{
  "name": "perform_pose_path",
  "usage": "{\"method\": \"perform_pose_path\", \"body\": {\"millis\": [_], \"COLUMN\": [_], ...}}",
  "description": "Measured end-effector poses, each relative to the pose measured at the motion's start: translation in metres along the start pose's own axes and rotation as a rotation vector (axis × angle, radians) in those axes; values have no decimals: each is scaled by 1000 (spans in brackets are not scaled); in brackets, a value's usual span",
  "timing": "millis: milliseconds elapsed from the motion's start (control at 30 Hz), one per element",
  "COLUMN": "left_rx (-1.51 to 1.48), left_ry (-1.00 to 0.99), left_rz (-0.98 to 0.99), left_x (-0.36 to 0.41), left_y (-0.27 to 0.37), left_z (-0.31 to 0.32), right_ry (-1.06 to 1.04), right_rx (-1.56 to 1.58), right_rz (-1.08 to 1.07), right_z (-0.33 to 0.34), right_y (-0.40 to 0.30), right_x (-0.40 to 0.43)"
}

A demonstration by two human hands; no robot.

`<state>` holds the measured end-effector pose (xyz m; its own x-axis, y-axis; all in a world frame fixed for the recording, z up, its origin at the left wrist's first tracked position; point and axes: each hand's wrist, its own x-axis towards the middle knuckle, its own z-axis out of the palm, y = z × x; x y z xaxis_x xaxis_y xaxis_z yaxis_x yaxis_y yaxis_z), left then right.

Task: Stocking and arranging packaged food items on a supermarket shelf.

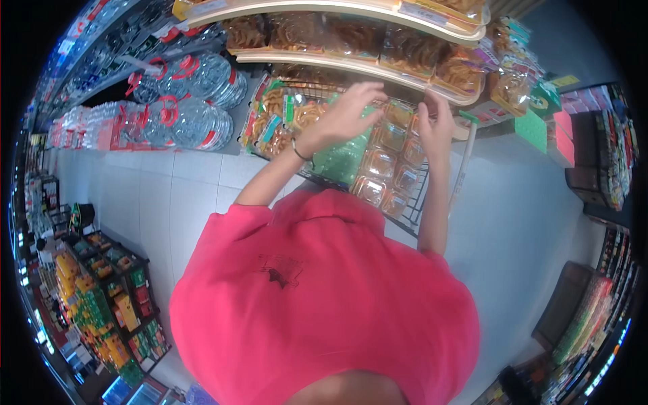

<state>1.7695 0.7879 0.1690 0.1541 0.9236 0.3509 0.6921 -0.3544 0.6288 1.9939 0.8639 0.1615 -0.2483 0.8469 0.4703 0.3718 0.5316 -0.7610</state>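
Observation:
My left hand point(352, 112) hovers over a wire shopping cart point(418, 195), fingers spread and holding nothing visible. To its right, my right hand point(436, 120) is raised by the lower shelf edge, thumb apart from the fingers; its fingertips are blurred and no item shows in it. Clear plastic boxes of food point(380, 163) fill the cart's right side, below and between the hands. A green sheet or tray point(340, 158) lies in the middle, partly behind my left forearm. Bagged twisted snacks point(273, 134) with bright labels sit on the left side.
Curved shelves point(349, 59) of packaged baked snacks rise beyond the cart. Large water bottles point(188, 124) with red handles line the left. A pale upright post point(464, 152) stands at the cart's right. Lower left is a display rack point(119, 298); tiled floor point(152, 185) shows nearer.

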Motion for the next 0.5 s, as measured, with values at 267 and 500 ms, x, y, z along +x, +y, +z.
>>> {"method": "perform_pose_path", "body": {"millis": [267,500], "left_rx": [-241,-179], "left_ry": [-181,-114], "left_rz": [-744,-863], "left_x": [-199,-227], "left_y": [-27,-36], "left_z": [35,18], "right_ry": [-398,-686], "right_rx": [115,148], "right_rz": [491,328], "right_z": [58,91], "right_y": [30,-1], "right_x": [-172,-193]}}
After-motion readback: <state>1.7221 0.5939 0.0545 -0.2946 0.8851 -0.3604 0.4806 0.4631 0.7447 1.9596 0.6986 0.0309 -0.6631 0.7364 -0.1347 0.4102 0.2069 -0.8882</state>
